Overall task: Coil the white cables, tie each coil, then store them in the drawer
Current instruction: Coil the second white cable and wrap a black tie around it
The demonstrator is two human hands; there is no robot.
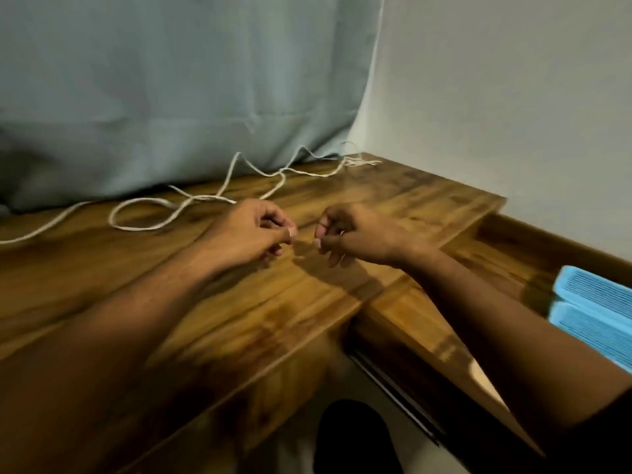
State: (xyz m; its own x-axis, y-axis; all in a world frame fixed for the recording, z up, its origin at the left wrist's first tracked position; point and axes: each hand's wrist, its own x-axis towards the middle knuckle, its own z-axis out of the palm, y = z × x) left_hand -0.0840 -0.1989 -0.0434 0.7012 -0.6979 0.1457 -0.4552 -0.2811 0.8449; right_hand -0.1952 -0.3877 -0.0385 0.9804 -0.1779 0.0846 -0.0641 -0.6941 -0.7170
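A long white cable lies loose along the back of the wooden table, looping from the left edge to a tangle at the far right corner. One strand runs up to my left hand and vanishes behind it. That hand pinches with thumb and forefinger, fingers curled. My right hand sits a short gap to its right, also curled in a pinch, with a bit of white showing between its fingers. The stretch between the two hands is blurred. The open drawer is at the right, below the tabletop.
A pale blue curtain hangs behind the table and touches the cable. Two blue ribbed objects lie in the drawer at the far right. A white wall stands behind the drawer. Something dark is on the floor below.
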